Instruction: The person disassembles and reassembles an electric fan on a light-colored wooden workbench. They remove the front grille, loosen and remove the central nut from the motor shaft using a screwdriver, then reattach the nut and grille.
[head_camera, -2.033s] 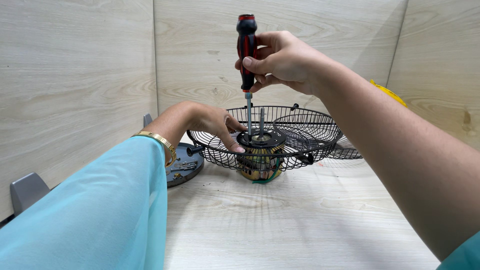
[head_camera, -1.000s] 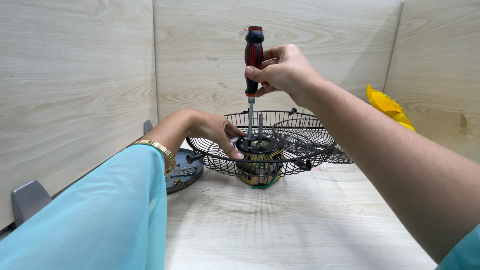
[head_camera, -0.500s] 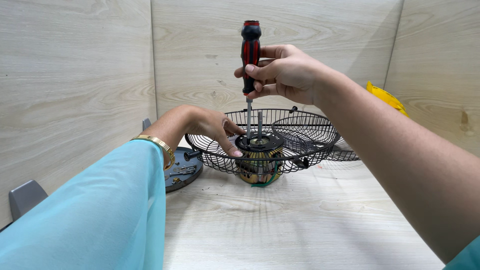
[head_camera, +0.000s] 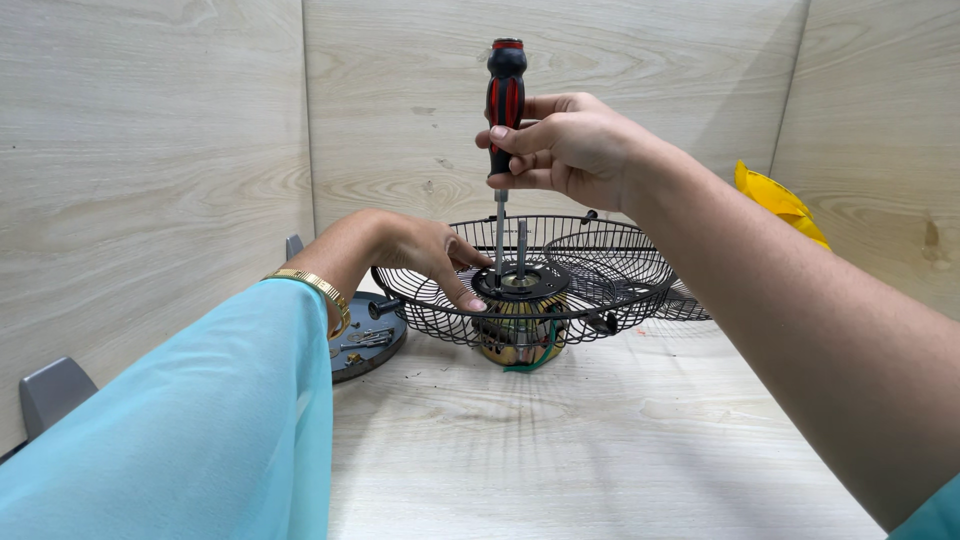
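Your right hand (head_camera: 565, 145) is clamped around the lower part of a red-and-black screwdriver (head_camera: 503, 100), held upright with its shaft running straight down to the black hub ring (head_camera: 520, 282) at the middle of the wire fan guard (head_camera: 600, 270). The tip meets the ring just left of the bare motor shaft (head_camera: 521, 248), which stands upright through the hub.

Your left hand (head_camera: 420, 255) lies over the guard's left rim, fingers spread and pressing down on the wires, with the fingertips (head_camera: 470, 298) touching the hub ring's left side; it is not closed around anything.

The guard sits dish-up on the copper-wound motor (head_camera: 518, 340), which rests on the worktop (head_camera: 600, 450) toward its back edge, close to the rear wall panel. A second wire guard (head_camera: 690, 300) lies behind and to the right, touching or overlapping the first; you cannot tell which from here.

Just left of the guard, a round grey cover plate (head_camera: 375, 345) with small metal parts on it sits near the left wall panel, close beside your left wrist. A grey bracket (head_camera: 50, 395) stands at the worktop's left edge. A yellow piece (head_camera: 775, 200) leans in the back right corner.

The near half of the worktop lies bare in front of the motor, and its right side likewise under your right forearm.
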